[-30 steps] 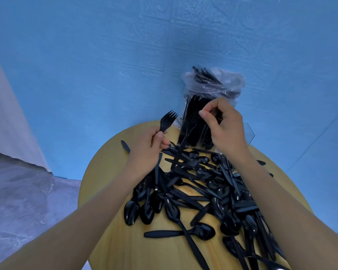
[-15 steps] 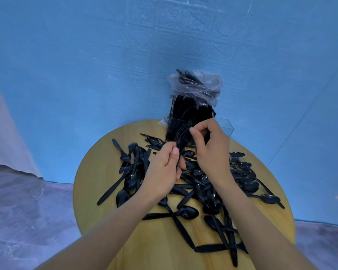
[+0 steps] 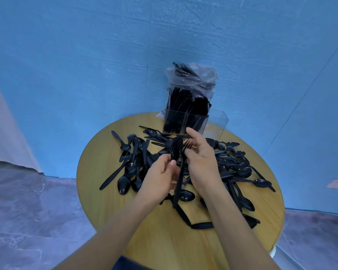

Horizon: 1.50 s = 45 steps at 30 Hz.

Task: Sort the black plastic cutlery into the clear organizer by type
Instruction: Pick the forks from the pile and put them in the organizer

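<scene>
The place looks like a plain staged recording corner, not a real kitchen or shop, though I cannot tell it for sure. A blue sheet (image 3: pixel 86 65) with creases hangs as backdrop behind a small round wooden table (image 3: pixel 105 152). The floor (image 3: pixel 27 211) is grey with a marble pattern. At the left edge a pale wall (image 3: pixel 4 123) shows beside the sheet.

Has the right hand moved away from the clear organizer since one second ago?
Yes. The right hand was up at the cutlery standing in the clear organizer; now it is lower and nearer the person, over the pile, meeting the left hand at the forks.
</scene>
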Motion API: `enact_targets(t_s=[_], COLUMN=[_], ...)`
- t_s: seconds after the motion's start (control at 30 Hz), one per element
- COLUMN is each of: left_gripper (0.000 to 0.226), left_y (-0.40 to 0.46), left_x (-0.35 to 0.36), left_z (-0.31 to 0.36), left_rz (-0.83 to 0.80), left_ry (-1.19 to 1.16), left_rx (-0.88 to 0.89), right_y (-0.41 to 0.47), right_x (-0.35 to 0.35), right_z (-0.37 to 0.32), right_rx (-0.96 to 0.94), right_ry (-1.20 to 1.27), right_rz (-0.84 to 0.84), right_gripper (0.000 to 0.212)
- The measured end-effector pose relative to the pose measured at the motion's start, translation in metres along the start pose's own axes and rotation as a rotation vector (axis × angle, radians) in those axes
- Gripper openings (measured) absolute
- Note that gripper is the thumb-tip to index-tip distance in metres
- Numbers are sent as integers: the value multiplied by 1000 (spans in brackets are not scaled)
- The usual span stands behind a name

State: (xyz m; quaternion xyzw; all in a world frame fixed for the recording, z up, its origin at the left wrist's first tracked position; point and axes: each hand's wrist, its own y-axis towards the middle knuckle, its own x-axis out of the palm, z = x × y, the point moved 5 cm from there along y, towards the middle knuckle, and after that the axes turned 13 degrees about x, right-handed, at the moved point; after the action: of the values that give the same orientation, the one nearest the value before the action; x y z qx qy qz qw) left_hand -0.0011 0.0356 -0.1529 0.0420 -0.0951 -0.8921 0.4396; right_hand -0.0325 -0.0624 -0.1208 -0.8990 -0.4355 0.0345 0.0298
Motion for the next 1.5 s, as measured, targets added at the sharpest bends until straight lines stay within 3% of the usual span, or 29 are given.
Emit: enact_targets(t_s=[0.23,0.37,0.67,0.8,0.9,1.17,1.37,1.5], left_gripper=[23,22,26,25,24,24,26,26], left_y=[-17,-22,-13,2,10,20,23,23], left_x=[9,9,-19,-72,-106,-115,-112,-112], left_z=[0,-2,-14,-18,-24,-38,-41,-43], left_rz=[2,8,82,312,436,396,362,363], left_ry=[-107,-73,146,229,334,392,475,475], left_rx=[-19,-1,126,216,292,350,366,365], right_y=[-17,-25,-14,0,9,30,38,46], right_x=[-6,-5,9,30,48,70,63,45], right_z=[13,15,23,32,41,52,51,48], right_rx=[-222,-289,-251,-264,-301,-279,-314,-276], right_ry=[-74,-93,-124,-481,-764,-1144,-1097,-986], right_rz=[231,279,266,114,-5,-100,-6,175], right_gripper=[25,29,34,20,27,38,34,36])
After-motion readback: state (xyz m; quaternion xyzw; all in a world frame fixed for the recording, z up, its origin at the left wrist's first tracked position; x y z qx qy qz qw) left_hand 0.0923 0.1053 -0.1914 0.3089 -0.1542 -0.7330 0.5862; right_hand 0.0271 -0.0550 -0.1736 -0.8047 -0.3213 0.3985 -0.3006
